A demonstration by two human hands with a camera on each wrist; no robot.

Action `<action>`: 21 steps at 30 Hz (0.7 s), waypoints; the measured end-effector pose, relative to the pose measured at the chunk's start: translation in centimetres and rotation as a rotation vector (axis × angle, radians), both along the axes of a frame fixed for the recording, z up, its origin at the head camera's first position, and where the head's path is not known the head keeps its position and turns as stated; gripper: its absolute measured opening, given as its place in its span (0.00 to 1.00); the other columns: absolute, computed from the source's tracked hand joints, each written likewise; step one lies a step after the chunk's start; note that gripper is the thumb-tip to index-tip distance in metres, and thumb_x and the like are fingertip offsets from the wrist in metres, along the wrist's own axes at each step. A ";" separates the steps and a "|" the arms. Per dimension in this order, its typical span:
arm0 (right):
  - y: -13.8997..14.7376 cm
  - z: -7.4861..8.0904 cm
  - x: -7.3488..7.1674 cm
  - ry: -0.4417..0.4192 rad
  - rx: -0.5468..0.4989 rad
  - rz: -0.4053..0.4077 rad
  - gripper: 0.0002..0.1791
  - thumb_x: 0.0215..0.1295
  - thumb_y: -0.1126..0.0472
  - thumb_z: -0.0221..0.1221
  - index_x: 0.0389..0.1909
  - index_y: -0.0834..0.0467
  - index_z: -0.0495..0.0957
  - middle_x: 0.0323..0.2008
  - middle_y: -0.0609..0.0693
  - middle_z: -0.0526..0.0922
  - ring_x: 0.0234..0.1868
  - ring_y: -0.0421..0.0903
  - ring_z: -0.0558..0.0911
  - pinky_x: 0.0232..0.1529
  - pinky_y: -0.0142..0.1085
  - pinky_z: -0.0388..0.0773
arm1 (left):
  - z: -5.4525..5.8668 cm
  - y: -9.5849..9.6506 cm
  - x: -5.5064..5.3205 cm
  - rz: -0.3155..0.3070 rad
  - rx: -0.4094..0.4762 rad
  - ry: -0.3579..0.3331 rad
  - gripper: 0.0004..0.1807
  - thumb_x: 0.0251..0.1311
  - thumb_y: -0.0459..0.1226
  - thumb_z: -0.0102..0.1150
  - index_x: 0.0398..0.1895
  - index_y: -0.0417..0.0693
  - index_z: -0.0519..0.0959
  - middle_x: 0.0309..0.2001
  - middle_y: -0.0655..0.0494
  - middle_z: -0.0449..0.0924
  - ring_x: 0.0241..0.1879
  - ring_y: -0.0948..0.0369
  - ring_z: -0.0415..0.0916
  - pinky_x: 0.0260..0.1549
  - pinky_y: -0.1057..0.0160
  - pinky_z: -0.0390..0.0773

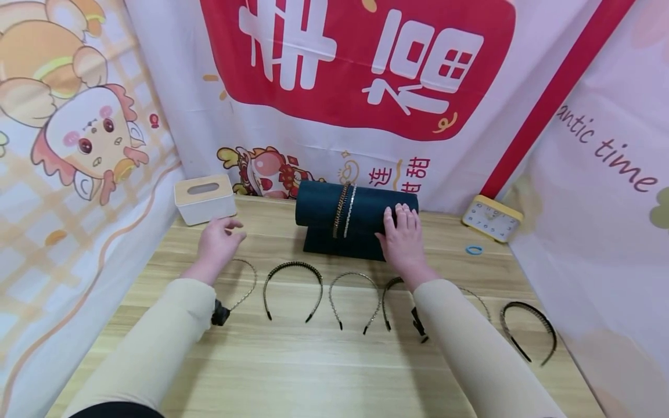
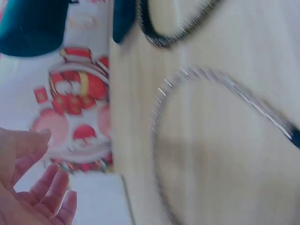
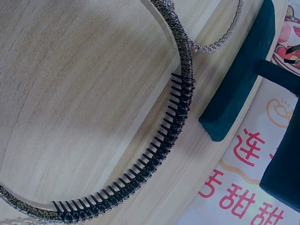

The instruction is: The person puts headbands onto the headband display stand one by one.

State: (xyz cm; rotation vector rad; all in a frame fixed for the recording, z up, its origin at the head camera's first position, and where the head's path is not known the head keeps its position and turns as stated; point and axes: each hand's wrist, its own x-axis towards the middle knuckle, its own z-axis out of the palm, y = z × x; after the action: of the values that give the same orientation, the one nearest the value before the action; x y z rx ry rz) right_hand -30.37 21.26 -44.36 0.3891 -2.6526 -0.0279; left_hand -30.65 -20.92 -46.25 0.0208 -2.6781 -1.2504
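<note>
A dark teal T-shaped display stand (image 1: 319, 203) with a padded roll stands at the back of the table. Two headbands circle its roll: a brown beaded one (image 1: 341, 210) and a silver one (image 1: 351, 210). My right hand (image 1: 405, 241) rests on the roll's right end, fingers laid over the top; its own wrist view does not show it. My left hand (image 1: 216, 244), also in the left wrist view (image 2: 37, 187), hovers by the tissue box with loosely bent fingers and nothing in them. Below it lies a thin silver headband (image 1: 254, 284) with a black bow (image 1: 220, 314).
More headbands lie in a row: a dark beaded one (image 1: 294, 265), a silver twisted one (image 1: 354, 274), a toothed one (image 3: 180, 117) and a black one (image 1: 543, 318). A tissue box (image 1: 206, 206) stands left; a yellow clock (image 1: 492, 219) and blue ring (image 1: 474, 250) lie right.
</note>
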 end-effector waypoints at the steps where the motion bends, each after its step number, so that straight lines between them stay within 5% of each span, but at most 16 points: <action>1: 0.0 0.0 0.0 -0.001 0.001 -0.002 0.35 0.71 0.49 0.57 0.70 0.63 0.61 0.68 0.68 0.57 0.70 0.65 0.55 0.73 0.53 0.43 | -0.4 -0.5 0.1 -0.006 -0.010 -0.023 0.16 0.64 0.35 0.61 0.53 0.38 0.79 0.55 0.38 0.72 0.52 0.42 0.70 0.50 0.42 0.72; 7: 0.0 0.0 0.1 -0.015 0.002 -0.011 0.35 0.72 0.48 0.57 0.71 0.63 0.61 0.68 0.68 0.58 0.70 0.65 0.55 0.73 0.53 0.43 | -2.6 -2.7 0.5 -0.075 -0.063 -0.190 0.18 0.62 0.33 0.61 0.54 0.34 0.79 0.55 0.30 0.73 0.54 0.38 0.70 0.54 0.40 0.70; 12: 0.1 0.0 0.1 -0.017 0.006 -0.013 0.35 0.72 0.48 0.57 0.71 0.63 0.61 0.68 0.68 0.57 0.70 0.65 0.55 0.73 0.53 0.42 | -4.1 -3.3 0.5 -0.091 -0.062 -0.284 0.19 0.59 0.33 0.63 0.52 0.34 0.79 0.50 0.33 0.77 0.49 0.41 0.72 0.53 0.41 0.69; 21: 0.1 0.0 0.1 -0.001 0.011 -0.001 0.35 0.71 0.48 0.57 0.71 0.64 0.61 0.68 0.68 0.58 0.70 0.65 0.55 0.73 0.54 0.43 | -5.8 -3.9 -0.1 -0.125 -0.218 -0.219 0.08 0.55 0.33 0.66 0.37 0.40 0.80 0.38 0.44 0.80 0.40 0.46 0.75 0.44 0.45 0.72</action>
State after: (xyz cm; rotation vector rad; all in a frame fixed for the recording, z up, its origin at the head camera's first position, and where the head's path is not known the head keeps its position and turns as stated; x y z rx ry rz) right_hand -30.28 21.35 -44.34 0.3914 -2.6546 -0.0430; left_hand -30.76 -24.81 -52.08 -0.0428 -3.0340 -1.0337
